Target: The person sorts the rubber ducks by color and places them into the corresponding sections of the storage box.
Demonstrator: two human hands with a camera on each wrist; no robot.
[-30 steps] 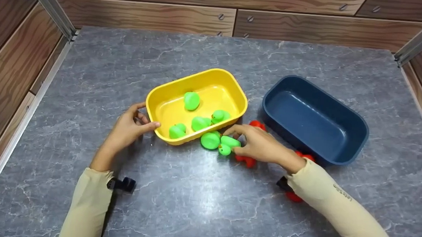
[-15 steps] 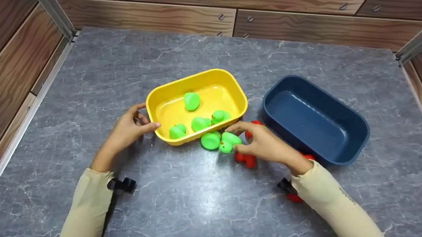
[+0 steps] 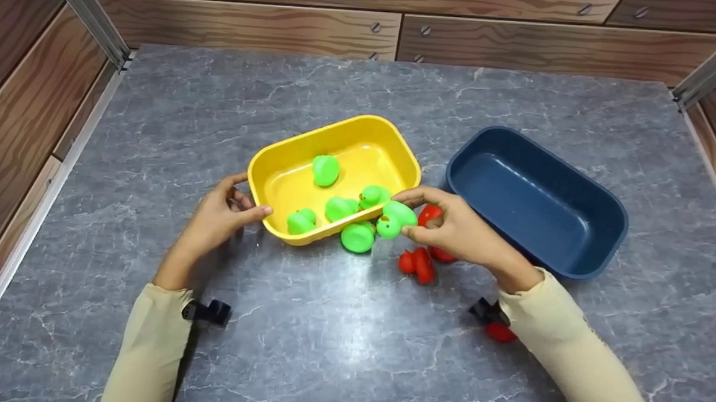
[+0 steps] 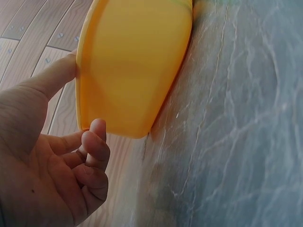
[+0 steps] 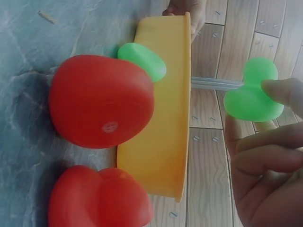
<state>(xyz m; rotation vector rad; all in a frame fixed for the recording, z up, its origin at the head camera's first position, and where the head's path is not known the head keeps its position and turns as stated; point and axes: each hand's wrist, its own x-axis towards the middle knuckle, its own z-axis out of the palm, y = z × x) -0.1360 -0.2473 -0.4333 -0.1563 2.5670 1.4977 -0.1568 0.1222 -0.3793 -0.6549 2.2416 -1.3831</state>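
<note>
My left hand [image 3: 220,214] grips the left end of the yellow tub [image 3: 337,128], thumb over the rim and fingers outside. Several green rubber ducks, one of them a duck [image 3: 325,170] apart from the rest, lie inside the tub. Between thumb and fingers, my right hand [image 3: 456,229] pinches a green rubber duck [image 3: 399,215] at the tub's near right rim. The right wrist view shows that held duck [image 5: 255,94] raised above the rim's level. Another green duck [image 3: 357,236] lies on the table against the tub's near side.
A dark blue tub [image 3: 519,204] with nothing in it stands at the right. Red rubber ducks lie on the table: one duck [image 3: 417,265] below my right hand, others partly hidden by it, and a red duck [image 3: 500,332] by the right sleeve. Wood-patterned panels [image 3: 250,26] border the table.
My right hand has picked up the green duck from the table and moved it up toward the yellow tub's rim, uncovering more of the red ducks. My left hand has stayed put.
</note>
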